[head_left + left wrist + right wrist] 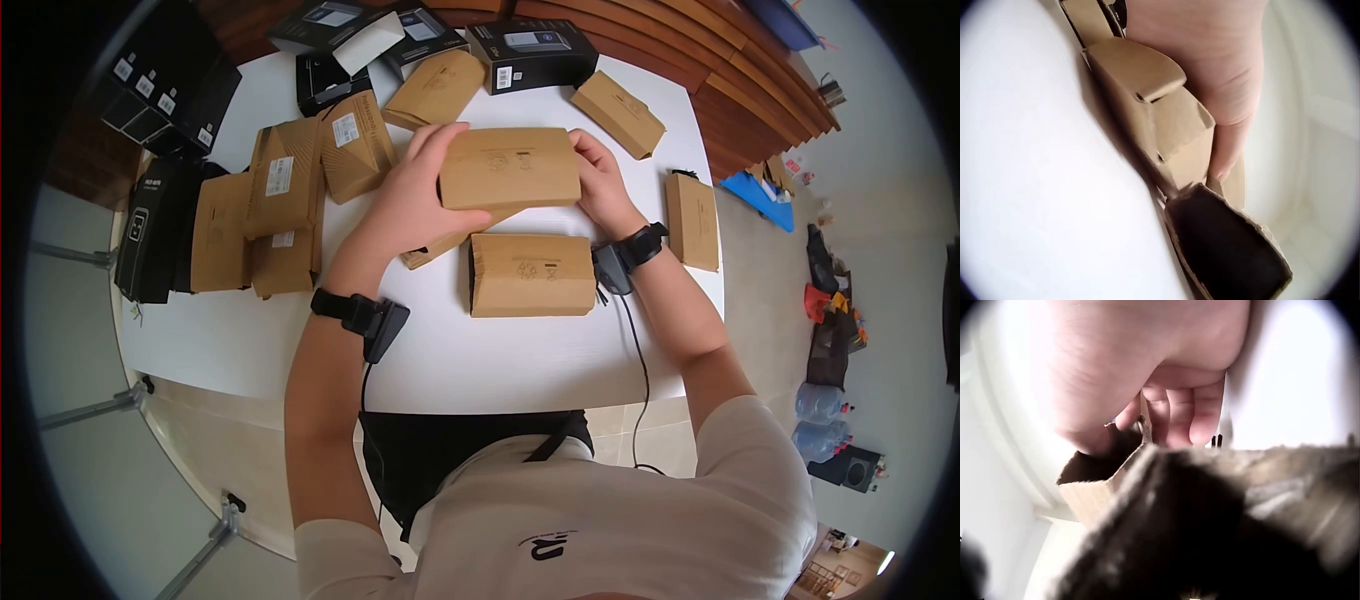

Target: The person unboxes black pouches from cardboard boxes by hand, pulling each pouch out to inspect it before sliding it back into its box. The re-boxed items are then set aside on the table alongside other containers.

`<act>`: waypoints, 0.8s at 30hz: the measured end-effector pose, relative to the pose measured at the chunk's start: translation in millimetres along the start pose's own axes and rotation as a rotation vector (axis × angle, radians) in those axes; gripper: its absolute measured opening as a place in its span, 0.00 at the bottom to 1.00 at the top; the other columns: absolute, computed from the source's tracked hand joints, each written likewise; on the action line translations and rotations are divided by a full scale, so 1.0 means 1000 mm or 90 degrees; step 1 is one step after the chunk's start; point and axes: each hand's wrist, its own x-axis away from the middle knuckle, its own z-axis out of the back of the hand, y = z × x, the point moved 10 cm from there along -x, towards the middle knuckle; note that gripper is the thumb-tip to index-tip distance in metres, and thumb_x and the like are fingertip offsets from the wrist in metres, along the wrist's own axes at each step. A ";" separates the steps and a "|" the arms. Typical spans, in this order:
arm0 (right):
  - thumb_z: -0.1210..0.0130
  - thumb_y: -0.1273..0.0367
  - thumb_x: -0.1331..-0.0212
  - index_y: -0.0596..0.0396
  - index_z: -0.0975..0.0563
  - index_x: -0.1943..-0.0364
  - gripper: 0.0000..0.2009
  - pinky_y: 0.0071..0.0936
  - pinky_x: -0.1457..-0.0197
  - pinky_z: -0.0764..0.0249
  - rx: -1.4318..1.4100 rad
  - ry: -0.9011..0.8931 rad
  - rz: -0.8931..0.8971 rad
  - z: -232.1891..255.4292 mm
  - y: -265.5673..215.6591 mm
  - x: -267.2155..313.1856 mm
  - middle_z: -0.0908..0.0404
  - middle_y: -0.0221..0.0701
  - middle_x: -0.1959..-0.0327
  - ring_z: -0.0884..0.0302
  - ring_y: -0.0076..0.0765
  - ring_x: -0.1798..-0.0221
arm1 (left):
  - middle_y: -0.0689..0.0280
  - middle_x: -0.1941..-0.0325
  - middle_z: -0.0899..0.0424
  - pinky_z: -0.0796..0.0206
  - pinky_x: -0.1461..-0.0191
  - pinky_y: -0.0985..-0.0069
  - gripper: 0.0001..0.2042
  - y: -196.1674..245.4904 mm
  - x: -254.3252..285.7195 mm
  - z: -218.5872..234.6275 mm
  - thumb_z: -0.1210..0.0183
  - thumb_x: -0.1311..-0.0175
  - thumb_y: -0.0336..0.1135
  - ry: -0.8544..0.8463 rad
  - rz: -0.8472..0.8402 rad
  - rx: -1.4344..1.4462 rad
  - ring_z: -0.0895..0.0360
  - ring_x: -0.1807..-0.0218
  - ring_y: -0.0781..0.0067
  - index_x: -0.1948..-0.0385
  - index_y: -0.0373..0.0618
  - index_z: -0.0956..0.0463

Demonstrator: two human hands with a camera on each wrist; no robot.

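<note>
A brown cardboard box (510,165), printed with small dark symbols, is held up over the table. My left hand (410,195) grips its left end, thumb along the near edge and fingers over the far side. At the other end is my right hand (603,188); in the right wrist view its thumb dips into the open, dark end of the box (1082,497) while the fingers stay outside, pinching the wall. Just below lies a second brown box (532,278), its open end dark in the left wrist view. Another brown box (440,252) lies partly hidden under the held one.
Brown boxes (285,180) are stacked at the left beside black boxes (155,220). More black boxes (533,55) line the back of the white table (450,370). Single brown boxes lie at back right (620,113) and right edge (692,220). A cable (640,350) trails from the right wrist.
</note>
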 end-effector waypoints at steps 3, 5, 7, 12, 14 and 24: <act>0.47 0.72 0.31 0.57 0.24 0.53 0.07 0.19 0.54 0.27 0.008 0.007 -0.054 -0.013 0.001 0.002 0.21 0.23 0.60 0.25 0.16 0.60 | 0.57 0.34 0.34 0.38 0.30 0.66 0.44 -0.009 -0.001 0.007 0.25 0.58 0.35 0.037 0.007 0.025 0.34 0.31 0.58 0.34 0.44 0.38; 0.46 0.71 0.31 0.58 0.24 0.52 0.08 0.19 0.53 0.26 0.029 0.017 -0.065 -0.013 0.004 0.002 0.20 0.23 0.59 0.24 0.16 0.59 | 0.57 0.34 0.34 0.39 0.30 0.67 0.43 -0.008 -0.001 0.008 0.25 0.57 0.35 0.040 -0.004 0.025 0.35 0.31 0.59 0.34 0.43 0.38; 0.43 0.71 0.33 0.59 0.24 0.45 0.14 0.20 0.50 0.26 0.103 0.012 -0.064 -0.012 0.002 0.003 0.19 0.25 0.54 0.23 0.18 0.54 | 0.57 0.34 0.34 0.37 0.31 0.65 0.43 -0.012 -0.002 0.008 0.25 0.57 0.38 0.041 -0.019 0.029 0.33 0.32 0.57 0.34 0.43 0.38; 0.38 0.72 0.38 0.58 0.27 0.39 0.22 0.24 0.44 0.25 0.201 -0.016 -0.027 -0.024 -0.009 0.004 0.19 0.26 0.49 0.23 0.21 0.49 | 0.55 0.34 0.34 0.34 0.33 0.63 0.44 -0.006 -0.003 0.007 0.24 0.56 0.42 0.035 -0.048 0.005 0.32 0.33 0.55 0.34 0.43 0.38; 0.37 0.72 0.39 0.58 0.28 0.37 0.25 0.25 0.43 0.25 0.188 -0.035 -0.016 -0.025 -0.007 0.003 0.19 0.26 0.49 0.23 0.22 0.48 | 0.57 0.35 0.34 0.40 0.30 0.66 0.42 -0.006 -0.003 0.005 0.26 0.56 0.34 0.028 -0.038 0.031 0.35 0.32 0.59 0.34 0.43 0.38; 0.42 0.77 0.39 0.58 0.23 0.53 0.11 0.25 0.41 0.28 0.084 -0.056 -0.039 -0.008 -0.001 -0.004 0.22 0.29 0.45 0.25 0.22 0.48 | 0.60 0.35 0.33 0.40 0.30 0.68 0.43 -0.015 -0.007 0.003 0.26 0.59 0.33 0.025 -0.018 0.077 0.34 0.33 0.63 0.34 0.43 0.36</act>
